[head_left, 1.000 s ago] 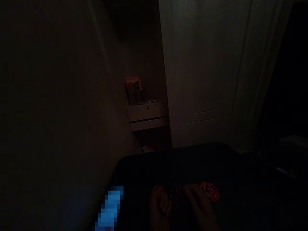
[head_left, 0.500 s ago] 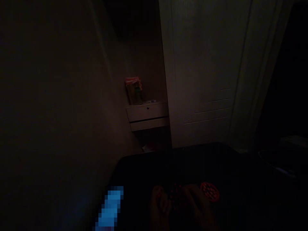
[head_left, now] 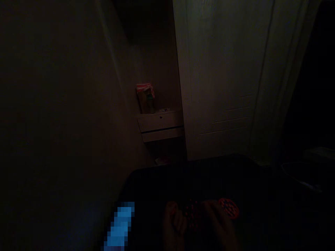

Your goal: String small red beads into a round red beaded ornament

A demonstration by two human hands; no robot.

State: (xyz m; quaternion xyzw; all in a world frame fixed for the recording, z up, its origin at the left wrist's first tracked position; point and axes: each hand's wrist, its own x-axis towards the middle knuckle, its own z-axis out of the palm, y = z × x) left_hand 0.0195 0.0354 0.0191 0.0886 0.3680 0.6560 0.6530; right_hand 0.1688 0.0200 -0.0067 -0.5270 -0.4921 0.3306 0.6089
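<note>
The room is very dark, so details are faint. My left hand (head_left: 175, 221) is low in the middle with its fingers curled closed; a tiny reddish spot shows by the fingertips, but what it holds cannot be made out. To its right lies a patch of small red dots (head_left: 193, 212) on a dark surface. My right hand (head_left: 217, 219) is at the right side of that patch, its fingertips lost in shadow. Just beyond the right hand is a round, red-rimmed thing (head_left: 229, 208) with small red pieces or marks inside.
A dark bed-like surface (head_left: 183, 181) spreads under the hands. Beyond it are a pale door panel (head_left: 220, 76) and a drawer unit (head_left: 161, 123) bearing a bag (head_left: 143, 99) and a green-topped bottle (head_left: 150, 104). At lower left glows a pixelated blue area (head_left: 119, 226). A pale cable (head_left: 309, 186) lies right.
My right hand has shifted slightly to the right, away from the left hand, and more of the red dots show between them. The left hand has hardly moved.
</note>
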